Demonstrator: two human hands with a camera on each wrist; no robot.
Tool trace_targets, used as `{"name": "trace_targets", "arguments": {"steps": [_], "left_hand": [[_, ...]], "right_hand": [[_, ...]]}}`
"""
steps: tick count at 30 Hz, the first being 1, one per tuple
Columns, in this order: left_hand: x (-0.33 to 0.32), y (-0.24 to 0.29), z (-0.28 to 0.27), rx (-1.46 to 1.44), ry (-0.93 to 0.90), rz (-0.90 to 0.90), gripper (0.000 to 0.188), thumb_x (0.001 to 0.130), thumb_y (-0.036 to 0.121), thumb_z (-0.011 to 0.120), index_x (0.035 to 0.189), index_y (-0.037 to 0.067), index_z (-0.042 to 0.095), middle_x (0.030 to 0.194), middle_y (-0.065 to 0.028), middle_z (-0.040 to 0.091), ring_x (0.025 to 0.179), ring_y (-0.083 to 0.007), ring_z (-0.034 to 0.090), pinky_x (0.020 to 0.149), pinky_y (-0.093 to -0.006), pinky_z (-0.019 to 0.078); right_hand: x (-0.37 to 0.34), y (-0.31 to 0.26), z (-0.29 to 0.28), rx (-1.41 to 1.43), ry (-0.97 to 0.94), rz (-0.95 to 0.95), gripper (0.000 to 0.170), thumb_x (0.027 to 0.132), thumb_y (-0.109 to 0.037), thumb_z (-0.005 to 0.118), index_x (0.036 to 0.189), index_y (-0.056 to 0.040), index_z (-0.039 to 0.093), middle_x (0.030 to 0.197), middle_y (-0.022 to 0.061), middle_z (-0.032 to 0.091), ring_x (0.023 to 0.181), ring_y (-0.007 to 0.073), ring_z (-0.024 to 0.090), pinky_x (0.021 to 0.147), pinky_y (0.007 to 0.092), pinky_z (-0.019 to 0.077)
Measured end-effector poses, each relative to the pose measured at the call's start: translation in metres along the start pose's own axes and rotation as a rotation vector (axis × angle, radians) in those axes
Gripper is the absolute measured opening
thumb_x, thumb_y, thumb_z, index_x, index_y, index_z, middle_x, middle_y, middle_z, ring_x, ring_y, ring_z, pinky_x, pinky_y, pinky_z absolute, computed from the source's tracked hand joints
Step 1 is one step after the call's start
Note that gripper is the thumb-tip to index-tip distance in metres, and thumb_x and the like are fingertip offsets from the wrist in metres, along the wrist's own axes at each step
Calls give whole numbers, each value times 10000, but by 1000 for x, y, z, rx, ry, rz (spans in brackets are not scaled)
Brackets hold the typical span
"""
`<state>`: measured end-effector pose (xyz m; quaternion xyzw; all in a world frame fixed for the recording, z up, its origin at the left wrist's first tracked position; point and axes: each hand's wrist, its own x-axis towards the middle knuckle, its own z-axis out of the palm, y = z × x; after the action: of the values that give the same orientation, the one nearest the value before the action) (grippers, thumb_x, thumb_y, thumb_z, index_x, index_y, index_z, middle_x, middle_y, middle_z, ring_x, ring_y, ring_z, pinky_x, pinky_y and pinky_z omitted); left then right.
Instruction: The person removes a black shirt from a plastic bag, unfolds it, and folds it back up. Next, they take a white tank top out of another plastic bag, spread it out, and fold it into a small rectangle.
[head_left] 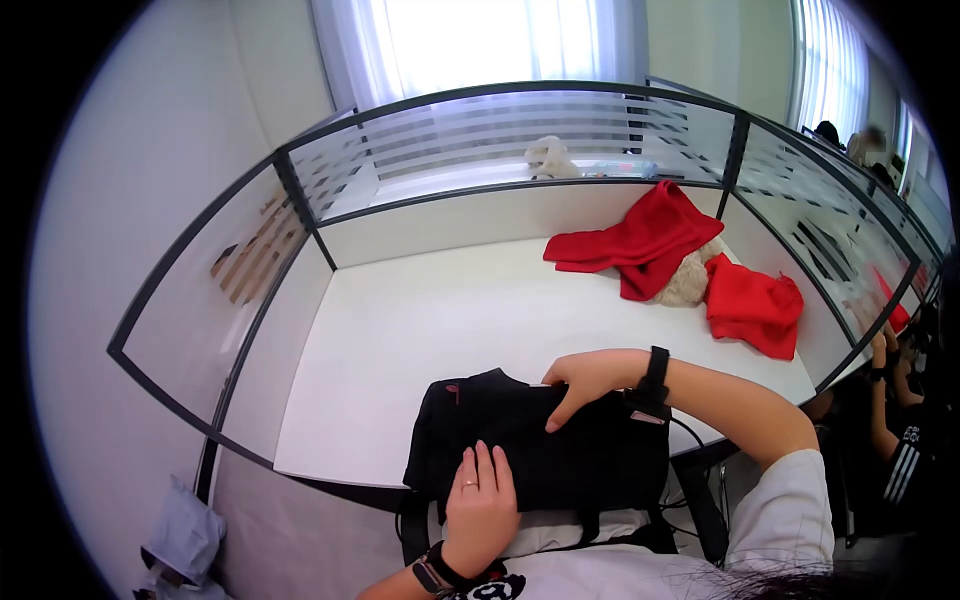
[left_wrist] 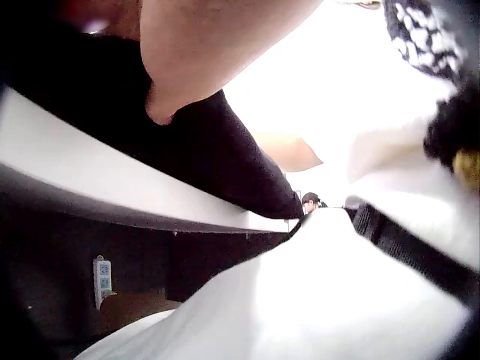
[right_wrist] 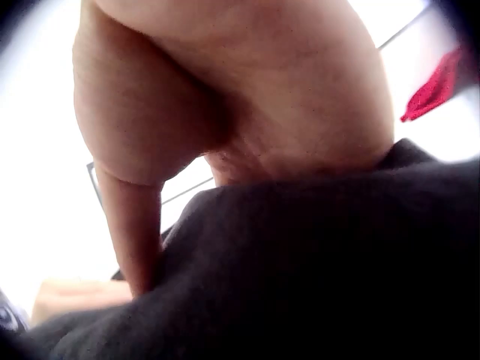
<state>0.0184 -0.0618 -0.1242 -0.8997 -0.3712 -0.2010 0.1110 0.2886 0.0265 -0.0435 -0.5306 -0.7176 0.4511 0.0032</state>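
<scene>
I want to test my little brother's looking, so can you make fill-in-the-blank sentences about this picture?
1. The left hand and right hand touch a garment coloured ____.
2. A ring is on a finger of the ____ hand.
3. The cloth partly covering the fluffy beige thing is ____.
4. The table top is coloured ____.

Missing words: black; left; red; white.

The person wears a white top (head_left: 785, 515), black wristbands (head_left: 656, 375), watch (head_left: 431, 575), ring (head_left: 470, 484).
</scene>
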Motion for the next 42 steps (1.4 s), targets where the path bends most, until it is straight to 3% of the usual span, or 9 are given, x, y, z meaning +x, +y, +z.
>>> {"name": "trace_targets", "arguments": {"steps": [5, 10, 14, 19, 24, 27, 30, 34, 42], "left_hand": [[9, -18, -26, -166, 72, 56, 561, 690, 25, 637, 1244, -62, 655, 1268, -208, 680, 1130, -333, 678, 947, -405, 554], [20, -36, -60, -382, 210, 20, 559, 655, -66, 616, 1206, -1, 691, 1196, -144, 718, 1046, -318, 711, 835, -383, 580], [33, -49, -80, -873, 144, -22, 389, 791, -7, 703, 1179, 17, 710, 1042, -165, 757, 907, -328, 742, 785, -342, 573], [47, -57, -88, -1270, 0, -98, 295, 876, 7, 698, 1168, -31, 701, 1003, -122, 772, 919, -142, 719, 850, -284, 551], [66, -62, -56, -1661, -207, -340, 268, 1014, 49, 567, 1239, -74, 646, 1120, -83, 728, 1004, -123, 675, 900, -265, 519], [71, -79, -6, -2063, -196, -690, 399, 1054, 158, 524, 1403, -36, 520, 1355, -126, 625, 1249, -214, 597, 1077, -334, 469], [64, -85, 11, -1909, -5, -704, 484, 1032, 180, 523, 1456, -40, 447, 1507, -162, 499, 1394, -301, 494, 1156, -399, 417], [48, -75, -14, -1409, -171, -554, 547, 1049, 173, 515, 1549, 16, 356, 1568, -168, 418, 1460, -306, 417, 1169, -401, 381], [44, -57, -2, -1308, -40, -358, 555, 1071, 239, 555, 1566, 66, 374, 1628, -200, 287, 1480, -305, 361, 1198, -424, 339]], "right_hand": [[-19, -3, 14, 415, 90, -170, 465, 871, -171, 815, 1239, 41, 624, 1050, 78, 730, 914, 133, 669, 844, 273, 539], [-61, -30, 29, 823, 389, -257, 651, 833, -86, 851, 1371, -9, 493, 970, 48, 715, 855, 74, 642, 788, 243, 513], [-95, -52, 46, 698, 668, -443, 989, 830, -14, 830, 1615, -71, 231, 900, 62, 711, 798, 76, 631, 681, 217, 476], [-111, -72, 51, 710, 796, -612, 440, 868, 54, 770, 1279, -7, 624, 968, 23, 720, 901, 78, 683, 798, 207, 533], [-104, -59, 32, 795, 694, -308, 452, 898, -91, 788, 1312, -32, 615, 853, -20, 677, 765, 12, 605, 670, 147, 433], [-72, -12, 30, 856, 584, -247, 620, 892, -147, 792, 1436, -29, 519, 1037, 88, 702, 937, 110, 665, 804, 212, 502], [-57, 13, 43, 89, 726, -202, 721, 929, -207, 749, 1537, -28, 404, 1530, 234, 448, 1462, 334, 402, 1182, 398, 353], [-63, 13, 73, -153, 873, -218, 671, 969, -254, 694, 1534, -29, 410, 1537, 243, 440, 1436, 401, 416, 1194, 430, 348], [-60, -14, 119, -490, 806, -369, 865, 872, -467, 758, 1541, -46, 408, 1525, 254, 436, 1405, 474, 398, 1162, 535, 361]]}}
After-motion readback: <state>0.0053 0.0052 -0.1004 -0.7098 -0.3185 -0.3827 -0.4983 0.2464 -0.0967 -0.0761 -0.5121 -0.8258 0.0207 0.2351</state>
